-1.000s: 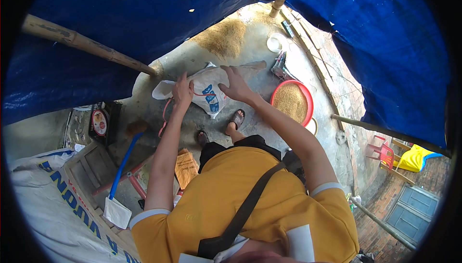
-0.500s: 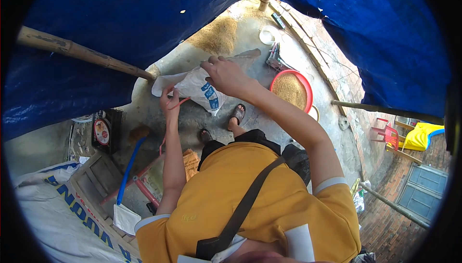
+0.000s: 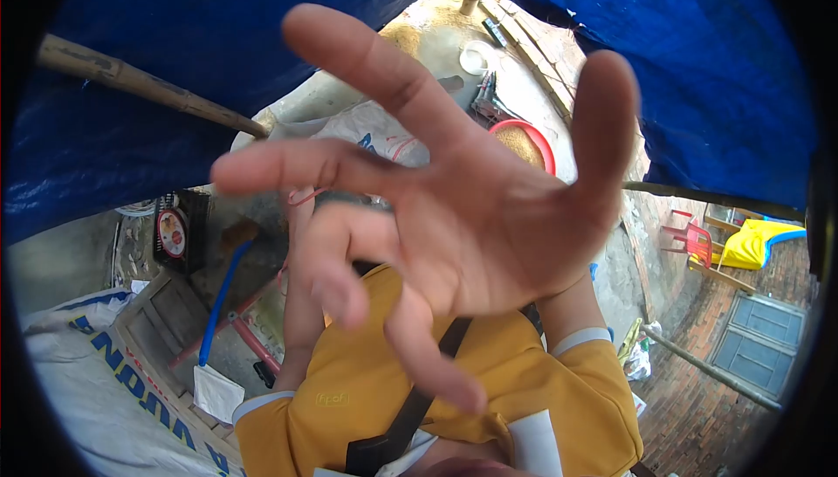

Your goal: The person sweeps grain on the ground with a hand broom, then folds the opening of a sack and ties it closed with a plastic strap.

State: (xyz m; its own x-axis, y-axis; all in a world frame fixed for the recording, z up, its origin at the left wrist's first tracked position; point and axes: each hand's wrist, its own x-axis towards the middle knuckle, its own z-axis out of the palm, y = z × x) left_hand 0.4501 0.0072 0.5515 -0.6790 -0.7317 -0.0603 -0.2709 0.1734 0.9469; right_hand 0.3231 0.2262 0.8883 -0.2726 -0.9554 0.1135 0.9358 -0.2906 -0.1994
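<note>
My right hand (image 3: 471,224) is raised close to the camera, palm toward me, fingers spread wide and holding nothing. It covers most of the scene. My left forearm (image 3: 301,311) rises behind it, and only a strip of my left hand (image 3: 301,215) shows between the fingers. A red string (image 3: 307,197) runs by that strip; whether the hand grips it is hidden. Above the fingers lies a white printed sack (image 3: 362,123) on the concrete floor. The rim of a red basin (image 3: 539,144) of brown grain shows to the right of the sack.
A blue tarp on bamboo poles (image 3: 140,86) hangs overhead. Left on the floor are a weighing scale (image 3: 172,231), a blue-handled tool (image 3: 220,298) and a large white lettered sack (image 3: 96,381). A grain pile (image 3: 403,36) and white bowl (image 3: 476,58) lie further off. Red chair (image 3: 690,241) at right.
My right hand left the white sack and swung up to the camera, opening wide. My left hand had dropped from the sack to the red string and is now mostly hidden.
</note>
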